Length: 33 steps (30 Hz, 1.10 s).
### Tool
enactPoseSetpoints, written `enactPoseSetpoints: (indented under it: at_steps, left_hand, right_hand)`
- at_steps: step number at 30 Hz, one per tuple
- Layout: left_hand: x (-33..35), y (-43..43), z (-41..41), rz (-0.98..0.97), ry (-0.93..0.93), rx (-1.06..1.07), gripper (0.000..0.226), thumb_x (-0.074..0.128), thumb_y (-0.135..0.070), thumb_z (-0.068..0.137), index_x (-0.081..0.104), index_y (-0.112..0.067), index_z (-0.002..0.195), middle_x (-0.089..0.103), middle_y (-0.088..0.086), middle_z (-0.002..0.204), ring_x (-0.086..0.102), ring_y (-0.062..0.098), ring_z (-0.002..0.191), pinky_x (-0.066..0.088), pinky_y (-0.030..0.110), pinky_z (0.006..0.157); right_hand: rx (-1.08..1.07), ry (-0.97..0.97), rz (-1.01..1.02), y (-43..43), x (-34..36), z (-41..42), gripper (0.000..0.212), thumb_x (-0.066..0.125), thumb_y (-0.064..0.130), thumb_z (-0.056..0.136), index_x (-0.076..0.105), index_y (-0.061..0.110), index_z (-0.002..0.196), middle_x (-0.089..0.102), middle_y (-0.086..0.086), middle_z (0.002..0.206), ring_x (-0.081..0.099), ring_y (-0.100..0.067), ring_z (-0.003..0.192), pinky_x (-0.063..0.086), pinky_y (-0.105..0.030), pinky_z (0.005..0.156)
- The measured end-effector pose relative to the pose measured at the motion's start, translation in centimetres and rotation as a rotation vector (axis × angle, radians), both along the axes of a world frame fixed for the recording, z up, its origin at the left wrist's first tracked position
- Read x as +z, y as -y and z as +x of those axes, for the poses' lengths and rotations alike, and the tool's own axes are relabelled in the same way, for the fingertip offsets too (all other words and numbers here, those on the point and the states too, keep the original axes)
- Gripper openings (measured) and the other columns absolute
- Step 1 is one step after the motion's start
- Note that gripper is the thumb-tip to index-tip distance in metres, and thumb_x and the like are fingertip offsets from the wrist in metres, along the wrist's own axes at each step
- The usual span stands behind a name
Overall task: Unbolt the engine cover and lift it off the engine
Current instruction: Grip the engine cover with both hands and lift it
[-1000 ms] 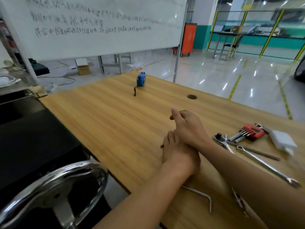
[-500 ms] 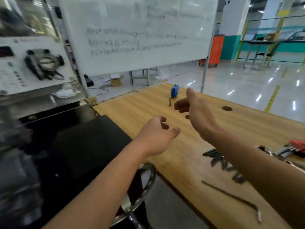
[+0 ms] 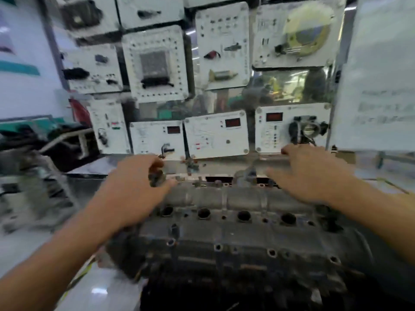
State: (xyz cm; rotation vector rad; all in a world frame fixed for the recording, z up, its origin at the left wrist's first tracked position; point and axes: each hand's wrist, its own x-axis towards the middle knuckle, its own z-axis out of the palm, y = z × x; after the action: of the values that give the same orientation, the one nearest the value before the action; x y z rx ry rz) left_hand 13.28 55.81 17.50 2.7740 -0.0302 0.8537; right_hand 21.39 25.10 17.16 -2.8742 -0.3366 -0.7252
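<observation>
A grey cast-metal engine cover (image 3: 238, 223) sits on the engine (image 3: 224, 286), centre frame. The right hand (image 3: 307, 173) hovers spread and released over its far right end; the left hand (image 3: 134, 185) curls at the far left, and I cannot tell if it grasps anything. I judge the cover heavy and rigid: lift by both ends.

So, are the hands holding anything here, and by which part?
Right hand: nothing, fingers spread above the engine cover. Left hand: curled by a small dark part; too blurred to tell.
</observation>
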Motion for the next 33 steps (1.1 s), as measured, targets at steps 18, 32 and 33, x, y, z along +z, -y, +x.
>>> enactPoseSetpoints:
  at_steps: [18,32,33]
  left_hand:
    - [-6.6,-10.1,1.8,0.259,-0.289,0.123,0.085,0.004,-0.098,0.057,0.053,-0.030,0.069,0.059,-0.009,0.062,0.057,0.005,0.059,0.047,0.025,0.053]
    - [-4.5,-8.3,3.8,0.053,-0.254,0.046,0.051,0.067,-0.051,0.085,0.050,-0.014,0.055,0.054,0.002,0.056,0.052,0.013,0.053,0.030,0.026,0.046]
    - [-4.5,-8.3,3.9,-0.016,-0.254,0.040,0.051,0.071,-0.045,0.083,0.050,-0.012,0.051,0.055,0.002,0.052,0.053,0.014,0.051,0.030,0.025,0.044]
  right_hand:
    - [-0.108,-0.329,-0.142,6.6,-4.0,3.1,0.080,0.012,0.087,0.073,0.063,0.027,0.084,0.064,-0.002,0.087,0.054,-0.013,0.075,0.041,-0.034,0.072]
    - [-0.071,-0.208,-0.060,7.2,-5.6,2.4,0.054,0.032,0.066,0.091,0.061,0.026,0.114,0.069,-0.009,0.103,0.061,-0.027,0.090,0.052,-0.039,0.082]
    - [-0.073,-0.209,-0.053,7.2,-5.6,2.4,0.054,0.032,0.066,0.091,0.061,0.026,0.113,0.069,-0.009,0.102,0.061,-0.027,0.089,0.052,-0.039,0.082]
